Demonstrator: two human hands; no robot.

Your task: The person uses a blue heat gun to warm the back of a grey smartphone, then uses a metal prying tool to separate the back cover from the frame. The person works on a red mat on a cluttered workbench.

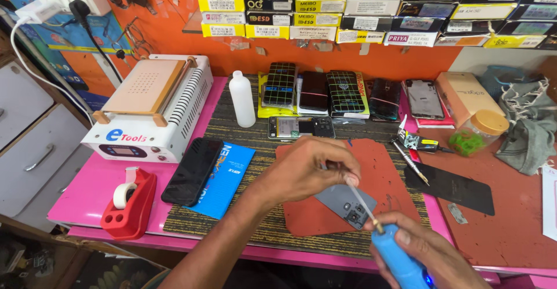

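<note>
My right hand [432, 257] grips a blue electric screwdriver [400, 263] near the bench's front edge. Its thin bit [360, 202] slants up to the left over a grey phone part [347, 203] that lies on a red work mat [383, 167]. My left hand [307, 170] reaches in from below left, its fingertips pinching the tip of the bit just above the grey part. Whether the tip touches the part is hidden by my fingers.
A white heating machine [154, 106] and a red tape dispenser [130, 205] stand at left. A black phone [191, 170] lies on a blue packet [227, 176]. A white bottle [242, 98], several phones, an opened phone [300, 127], hand screwdrivers [413, 162], a jar [483, 129] and a dark panel [451, 187] lie around.
</note>
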